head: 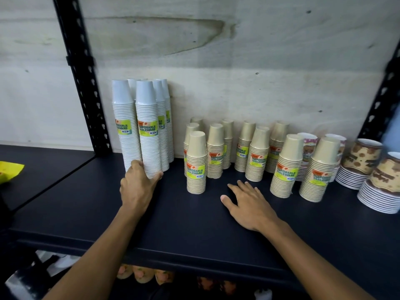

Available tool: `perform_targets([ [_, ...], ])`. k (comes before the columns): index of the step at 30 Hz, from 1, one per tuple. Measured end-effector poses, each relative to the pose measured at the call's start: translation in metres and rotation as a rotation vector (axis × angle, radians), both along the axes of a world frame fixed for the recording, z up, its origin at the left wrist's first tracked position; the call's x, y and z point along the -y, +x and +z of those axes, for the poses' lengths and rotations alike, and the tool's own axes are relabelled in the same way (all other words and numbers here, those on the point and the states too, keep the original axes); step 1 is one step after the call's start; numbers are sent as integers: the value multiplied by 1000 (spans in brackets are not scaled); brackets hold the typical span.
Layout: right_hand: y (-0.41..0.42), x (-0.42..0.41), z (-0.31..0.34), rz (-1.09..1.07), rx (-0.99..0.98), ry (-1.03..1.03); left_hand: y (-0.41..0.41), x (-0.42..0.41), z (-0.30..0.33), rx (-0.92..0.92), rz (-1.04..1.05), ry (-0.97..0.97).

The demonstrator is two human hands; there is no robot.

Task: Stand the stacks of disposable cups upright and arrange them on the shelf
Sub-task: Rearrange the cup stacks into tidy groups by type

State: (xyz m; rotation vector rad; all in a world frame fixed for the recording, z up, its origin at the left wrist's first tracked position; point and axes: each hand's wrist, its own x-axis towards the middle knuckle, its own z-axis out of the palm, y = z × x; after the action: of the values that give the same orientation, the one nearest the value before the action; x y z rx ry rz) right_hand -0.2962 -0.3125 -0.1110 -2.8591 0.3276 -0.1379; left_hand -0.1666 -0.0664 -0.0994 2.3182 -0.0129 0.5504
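Reaching in from the bottom edge of the frame, two bare forearms crossed the front lip of the dark shelf (194, 230); the right hand (249, 204) lay flat at lower centre, palm down and fingers spread, holding nothing, well short of the cups; the left hand (138, 185), left of centre, was cupped against the foot of the front white stack (149, 131), fingers wrapped round its base on one side and thumb on the other.

Further in, at centre and centre right, the tan stacks (196, 163) stood upright, mouths down, in loose rows, most bearing a green and orange label; three stood foremost, one near the centre and two at the right, with the others behind them toward the wall; at the right edge sat patterned brown cups (359, 156) on stacks of white rims, and behind the tan ones a pink dotted stack (308, 148).

The tall white stacks rose upright in a tight cluster at centre left, several deep, the rear ones close to the pale wall (238, 61); just left of them stood a black perforated upright (86, 94); a yellow packet (10, 169) lay at the left edge.
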Motion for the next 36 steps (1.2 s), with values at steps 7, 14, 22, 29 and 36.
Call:
perform_targets([
  [7,1,-1,2,-8,1,30,-27,2,13,157,7,-17],
  [14,6,7,43,-77,190,104,-24,30,76,410,-192,-31],
  [22,48,32,130,-71,419,-29,15,60,163,317,-333,102],
  [29,100,47,188,-16,310,-99,62,94,200,25,-488,334],
  [36,148,56,208,141,18,-132,104,124,209,-302,-588,484],
])
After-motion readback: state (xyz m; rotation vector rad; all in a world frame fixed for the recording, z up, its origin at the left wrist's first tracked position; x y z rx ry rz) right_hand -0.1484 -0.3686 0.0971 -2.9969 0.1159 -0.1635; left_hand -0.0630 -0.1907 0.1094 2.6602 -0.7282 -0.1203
